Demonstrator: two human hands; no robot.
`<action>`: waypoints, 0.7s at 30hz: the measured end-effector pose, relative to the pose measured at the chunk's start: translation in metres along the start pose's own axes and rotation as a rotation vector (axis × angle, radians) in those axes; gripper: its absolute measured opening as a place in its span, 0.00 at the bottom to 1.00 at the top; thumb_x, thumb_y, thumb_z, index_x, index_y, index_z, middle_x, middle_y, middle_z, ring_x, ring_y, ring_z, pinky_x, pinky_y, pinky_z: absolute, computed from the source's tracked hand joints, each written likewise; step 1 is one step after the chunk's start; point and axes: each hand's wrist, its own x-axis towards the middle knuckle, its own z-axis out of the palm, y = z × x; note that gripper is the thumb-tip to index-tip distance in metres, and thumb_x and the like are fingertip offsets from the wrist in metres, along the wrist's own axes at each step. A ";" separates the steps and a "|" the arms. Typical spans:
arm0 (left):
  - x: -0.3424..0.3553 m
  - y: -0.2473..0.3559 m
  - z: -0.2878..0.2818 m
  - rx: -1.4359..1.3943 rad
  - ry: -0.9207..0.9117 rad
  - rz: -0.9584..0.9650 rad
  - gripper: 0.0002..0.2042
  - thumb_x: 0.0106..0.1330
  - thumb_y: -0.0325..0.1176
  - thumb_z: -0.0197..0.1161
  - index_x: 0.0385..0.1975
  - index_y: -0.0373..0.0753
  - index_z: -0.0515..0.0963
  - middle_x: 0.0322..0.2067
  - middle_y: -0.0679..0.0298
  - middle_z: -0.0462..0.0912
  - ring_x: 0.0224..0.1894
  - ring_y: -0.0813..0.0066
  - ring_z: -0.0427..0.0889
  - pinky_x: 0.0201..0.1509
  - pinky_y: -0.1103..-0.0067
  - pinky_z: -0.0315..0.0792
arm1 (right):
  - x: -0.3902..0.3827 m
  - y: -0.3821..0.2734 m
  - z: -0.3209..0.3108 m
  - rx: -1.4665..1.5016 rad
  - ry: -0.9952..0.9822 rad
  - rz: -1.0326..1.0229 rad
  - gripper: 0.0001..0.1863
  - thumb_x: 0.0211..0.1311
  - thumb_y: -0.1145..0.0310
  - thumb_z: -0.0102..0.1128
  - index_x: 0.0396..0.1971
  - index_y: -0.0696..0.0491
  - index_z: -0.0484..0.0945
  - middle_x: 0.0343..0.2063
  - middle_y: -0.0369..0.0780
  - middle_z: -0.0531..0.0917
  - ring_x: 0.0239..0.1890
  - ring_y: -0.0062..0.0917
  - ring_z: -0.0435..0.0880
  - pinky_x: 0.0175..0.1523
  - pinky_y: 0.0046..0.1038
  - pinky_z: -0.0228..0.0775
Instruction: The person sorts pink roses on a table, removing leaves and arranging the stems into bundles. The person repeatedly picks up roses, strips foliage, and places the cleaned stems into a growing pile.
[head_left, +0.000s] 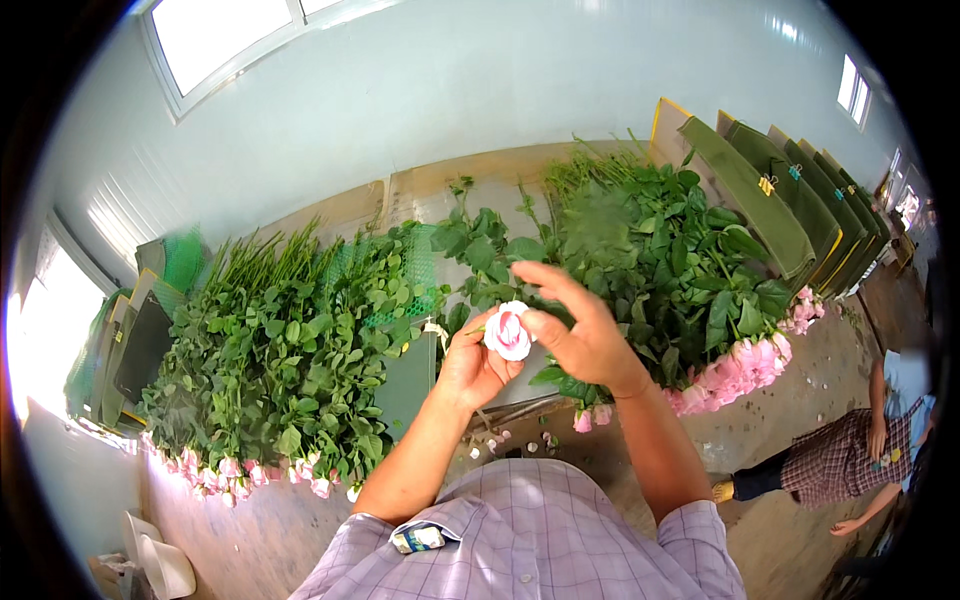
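A pale pink rose (508, 333) faces up in front of my chest, its bloom spread and its inner petals deeper pink. My left hand (472, 366) is closed round it just under the bloom; the stem is mostly hidden. Beside the bloom's right edge is my right hand (580, 325), fingers stretched and apart, slightly blurred. Its thumb tip is at the outer petals; whether it touches them I cannot tell. Beyond my hands, leafy stems (485, 245) lie on the table (405, 385).
To the left lies a heap of leafy roses (275, 350), blooms hanging over the near edge. Another heap (650, 250) lies right, with pink blooms (740, 375). Green padded dividers (755, 200) with clips stand far right. Petals litter the floor (500, 440). A person (850, 450) stands lower right.
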 end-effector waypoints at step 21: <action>-0.040 -0.070 -0.018 0.062 0.084 -0.208 0.16 0.69 0.45 0.45 0.39 0.39 0.73 0.39 0.56 0.79 0.40 0.62 0.80 0.41 0.67 0.75 | -0.002 0.114 0.058 0.993 -0.166 0.894 0.21 0.61 0.58 0.57 0.46 0.58 0.70 0.35 0.44 0.80 0.29 0.24 0.79 0.32 0.26 0.73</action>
